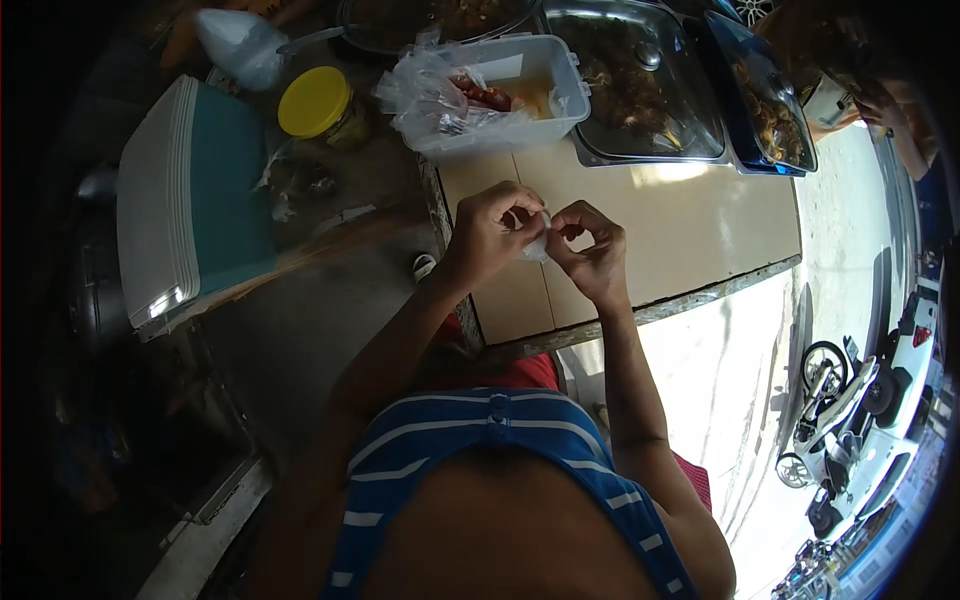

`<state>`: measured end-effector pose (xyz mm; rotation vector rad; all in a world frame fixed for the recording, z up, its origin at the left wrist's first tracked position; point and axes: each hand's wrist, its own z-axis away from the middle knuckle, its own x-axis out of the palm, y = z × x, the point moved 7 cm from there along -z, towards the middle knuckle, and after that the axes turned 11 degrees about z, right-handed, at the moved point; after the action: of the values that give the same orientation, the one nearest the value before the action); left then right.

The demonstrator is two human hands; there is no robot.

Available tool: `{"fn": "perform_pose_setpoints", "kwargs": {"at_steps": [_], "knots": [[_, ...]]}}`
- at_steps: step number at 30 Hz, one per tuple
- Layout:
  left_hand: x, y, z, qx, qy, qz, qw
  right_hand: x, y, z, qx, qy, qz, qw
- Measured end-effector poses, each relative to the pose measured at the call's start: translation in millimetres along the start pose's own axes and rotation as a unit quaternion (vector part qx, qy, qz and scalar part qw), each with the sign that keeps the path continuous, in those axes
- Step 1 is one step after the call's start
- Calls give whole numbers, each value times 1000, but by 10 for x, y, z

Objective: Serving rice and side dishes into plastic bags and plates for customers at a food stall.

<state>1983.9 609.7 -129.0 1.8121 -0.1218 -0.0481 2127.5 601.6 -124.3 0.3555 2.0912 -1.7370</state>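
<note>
Over the near end of the tiled tabletop (pixel 705 225), my left hand (pixel 495 229) and my right hand (pixel 592 251) meet, fingertips pinched on a small clear plastic bag (pixel 536 247). The bag hangs between them, partly hidden by the fingers; what is inside it cannot be made out. Beyond the hands stands an uncovered translucent plastic container (pixel 487 142) with reddish food pieces (pixel 484 96) and crumpled plastic bags (pixel 427 94) in it. To its right is a metal tray of food under a clear lid (pixel 637 90).
Another lidded food tray (pixel 776 112) stands at the far right, near another person's hand (pixel 885 105). At left are a yellow-lidded jar (pixel 315 101), a stuffed plastic bag (pixel 240 49) and a teal and white cooler (pixel 225 187). A motorcycle (pixel 825 420) stands on the street.
</note>
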Motion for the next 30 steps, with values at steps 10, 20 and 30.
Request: {"fn": "perform_pose_setpoints", "kwargs": {"at_steps": [10,20,30], "knots": [[-8,-138,60,-15,-95,4,995,43,96,182,49,-17,-15,999],[52,-103,-6,-56,-146,-6,988,-94,-144,31,-65,-2,137,988],[85,351,32,209,-222,-286,908,-121,-369,-7,-85,11,174,981]]}}
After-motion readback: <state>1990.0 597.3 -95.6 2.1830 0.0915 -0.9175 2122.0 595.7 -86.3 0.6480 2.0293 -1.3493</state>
